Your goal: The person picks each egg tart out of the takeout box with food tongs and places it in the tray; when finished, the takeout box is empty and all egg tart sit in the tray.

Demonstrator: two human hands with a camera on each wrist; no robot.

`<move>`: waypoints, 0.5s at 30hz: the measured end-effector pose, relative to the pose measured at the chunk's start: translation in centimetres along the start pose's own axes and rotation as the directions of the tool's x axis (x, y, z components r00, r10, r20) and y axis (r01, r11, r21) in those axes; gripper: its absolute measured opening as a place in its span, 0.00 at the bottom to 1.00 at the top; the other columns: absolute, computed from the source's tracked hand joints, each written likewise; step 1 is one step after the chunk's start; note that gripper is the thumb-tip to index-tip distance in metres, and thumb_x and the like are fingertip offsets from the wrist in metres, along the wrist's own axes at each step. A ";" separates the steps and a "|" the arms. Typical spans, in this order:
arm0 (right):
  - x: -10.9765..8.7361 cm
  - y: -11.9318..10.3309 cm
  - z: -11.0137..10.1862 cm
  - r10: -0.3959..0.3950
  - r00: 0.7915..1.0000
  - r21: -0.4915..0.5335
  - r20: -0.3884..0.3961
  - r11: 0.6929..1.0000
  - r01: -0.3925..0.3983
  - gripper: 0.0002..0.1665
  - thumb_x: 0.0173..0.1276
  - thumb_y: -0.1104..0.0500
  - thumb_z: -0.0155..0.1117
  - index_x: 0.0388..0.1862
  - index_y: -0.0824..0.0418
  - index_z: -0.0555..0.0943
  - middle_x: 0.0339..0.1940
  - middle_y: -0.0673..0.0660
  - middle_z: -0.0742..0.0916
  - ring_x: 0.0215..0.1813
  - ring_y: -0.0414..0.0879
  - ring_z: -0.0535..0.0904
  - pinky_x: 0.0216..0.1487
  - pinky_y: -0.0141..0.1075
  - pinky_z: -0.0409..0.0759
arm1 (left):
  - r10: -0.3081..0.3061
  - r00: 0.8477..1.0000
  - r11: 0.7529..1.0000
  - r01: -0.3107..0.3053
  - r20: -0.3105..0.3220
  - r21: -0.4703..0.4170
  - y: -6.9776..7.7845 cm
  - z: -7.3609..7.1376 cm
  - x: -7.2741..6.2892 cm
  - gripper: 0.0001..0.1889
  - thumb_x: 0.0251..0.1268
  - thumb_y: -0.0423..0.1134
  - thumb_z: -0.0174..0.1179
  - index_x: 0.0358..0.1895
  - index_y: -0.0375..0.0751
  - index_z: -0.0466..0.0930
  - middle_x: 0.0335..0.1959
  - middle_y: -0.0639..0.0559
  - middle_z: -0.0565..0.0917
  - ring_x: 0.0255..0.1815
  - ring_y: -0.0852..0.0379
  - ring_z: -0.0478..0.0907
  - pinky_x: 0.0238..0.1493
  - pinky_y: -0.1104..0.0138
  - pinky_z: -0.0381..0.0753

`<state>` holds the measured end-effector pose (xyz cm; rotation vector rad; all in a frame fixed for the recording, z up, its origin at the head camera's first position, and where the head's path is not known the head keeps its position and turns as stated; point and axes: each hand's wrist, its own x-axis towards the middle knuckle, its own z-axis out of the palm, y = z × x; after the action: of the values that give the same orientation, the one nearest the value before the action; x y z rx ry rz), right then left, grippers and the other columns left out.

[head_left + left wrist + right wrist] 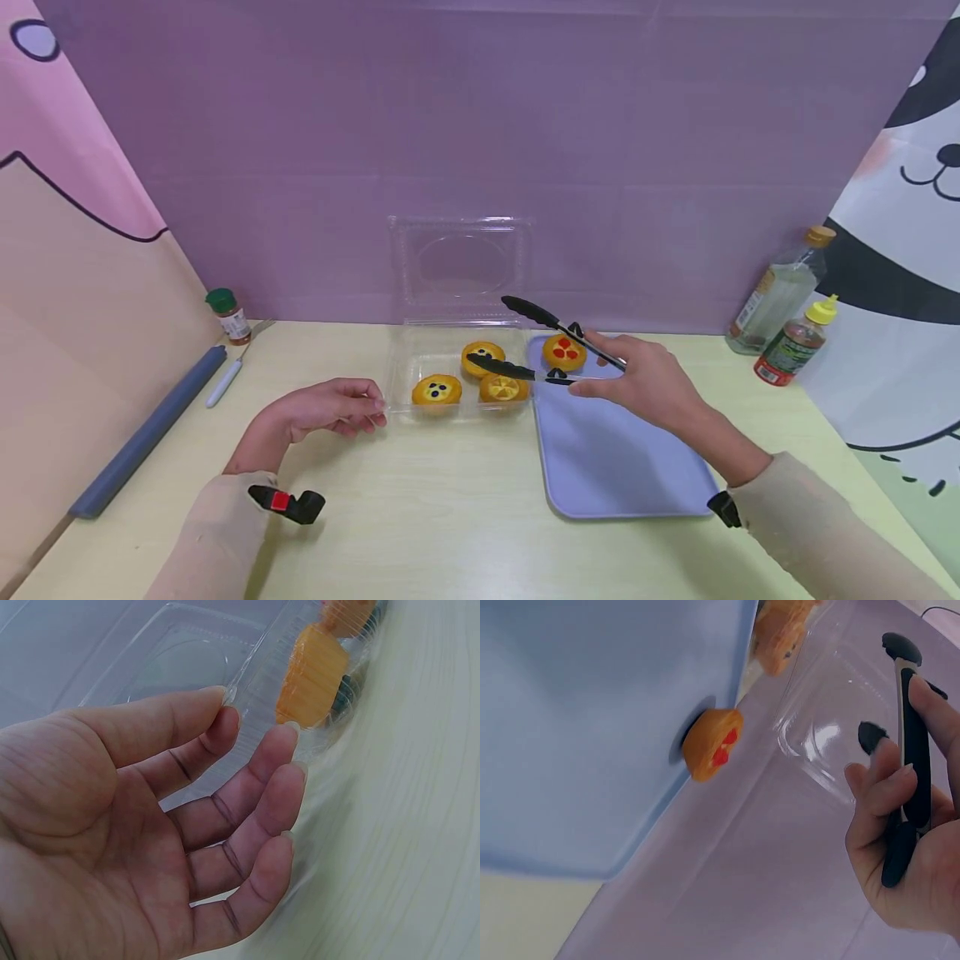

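Note:
My left hand (318,412) pinches the near left edge of a clear plastic clamshell box (259,664) between thumb and index finger, the other fingers loosely bent. The box's lid (461,271) stands up at the back. Inside sit three tarts: one with dark dots (437,390), another dotted one (480,348) behind it, and one with pale wedges (501,390). My right hand (652,383) grips a pair of black-tipped metal tongs (915,750), spread apart and empty. Their lower tip overlaps the rear tart in the head view. A tart with red pieces (712,746) rests on the blue tray (615,467).
At the right stand a clear bottle with an orange cap (780,292) and a yellow-topped bottle (793,343). On the left are a green-lidded jar (228,317), a fork with a pale handle (225,383) and a long blue bar (150,433). A purple backdrop (465,108) closes the table's back.

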<state>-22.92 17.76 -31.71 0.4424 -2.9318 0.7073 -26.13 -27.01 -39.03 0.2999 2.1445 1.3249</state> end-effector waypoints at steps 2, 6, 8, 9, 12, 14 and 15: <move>0.1 -0.2 0.5 -0.020 1.000 0.006 0.000 1.000 0.020 0.50 0.54 0.34 0.76 0.73 0.48 0.71 0.69 0.55 0.80 0.45 0.50 0.80 0.32 0.37 0.68 | -0.004 1.000 1.000 0.004 -0.002 0.001 0.0 0.0 0.0 0.12 0.74 0.45 0.57 0.44 0.38 0.77 0.43 0.50 0.84 0.46 0.52 0.81 0.47 0.61 0.79; 0.4 -0.6 1.2 -0.056 0.998 0.012 -0.006 0.998 0.056 0.48 0.53 0.34 0.76 0.71 0.48 0.73 0.67 0.55 0.82 0.57 0.50 0.80 0.41 0.38 0.72 | -0.005 1.000 1.000 0.005 -0.001 0.006 0.0 0.0 0.0 0.14 0.74 0.46 0.58 0.45 0.37 0.77 0.43 0.49 0.85 0.46 0.52 0.81 0.47 0.61 0.79; 0.5 -0.8 1.5 -0.071 0.997 0.015 -0.012 0.997 0.072 0.48 0.53 0.35 0.77 0.71 0.49 0.74 0.66 0.56 0.82 0.55 0.50 0.81 0.42 0.38 0.73 | -0.011 1.000 1.000 0.011 -0.005 0.002 -0.1 0.0 0.0 0.14 0.73 0.46 0.58 0.45 0.37 0.77 0.42 0.49 0.84 0.45 0.52 0.81 0.46 0.61 0.79; 0.6 -0.9 1.6 -0.077 0.997 0.017 -0.016 0.997 0.077 0.48 0.53 0.35 0.77 0.71 0.49 0.74 0.66 0.56 0.82 0.50 0.49 0.82 0.41 0.38 0.73 | -0.012 1.000 1.000 0.012 -0.006 0.001 -0.1 0.1 0.0 0.14 0.74 0.46 0.58 0.45 0.37 0.77 0.42 0.49 0.84 0.45 0.52 0.81 0.46 0.61 0.79; 0.8 -1.0 1.8 -0.090 0.996 0.014 -0.025 0.996 0.090 0.48 0.52 0.36 0.78 0.70 0.51 0.75 0.64 0.58 0.83 0.39 0.46 0.79 0.36 0.36 0.71 | -0.014 1.000 1.000 0.014 -0.007 0.001 0.0 0.1 0.0 0.14 0.74 0.46 0.57 0.45 0.37 0.77 0.42 0.49 0.84 0.45 0.52 0.81 0.45 0.62 0.79; 1.0 -1.1 1.9 -0.092 0.995 0.001 -0.026 0.996 0.092 0.48 0.52 0.36 0.78 0.70 0.51 0.75 0.63 0.59 0.84 0.32 0.45 0.75 0.33 0.35 0.69 | -0.015 1.000 1.000 0.015 -0.008 0.002 0.0 0.0 0.0 0.13 0.74 0.46 0.57 0.45 0.37 0.77 0.42 0.49 0.84 0.45 0.52 0.81 0.45 0.61 0.79; 1.1 -1.1 1.9 -0.092 0.995 -0.002 -0.025 0.996 0.092 0.48 0.52 0.36 0.78 0.70 0.50 0.75 0.63 0.60 0.84 0.30 0.44 0.72 0.32 0.35 0.68 | -0.015 1.000 1.000 0.015 -0.007 0.004 0.0 0.0 0.0 0.14 0.74 0.46 0.57 0.46 0.37 0.77 0.42 0.49 0.84 0.45 0.52 0.81 0.45 0.61 0.79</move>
<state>-23.64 15.65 -32.79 0.5601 -2.8669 0.6954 -26.08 -27.02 -39.02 0.2810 2.1520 1.3153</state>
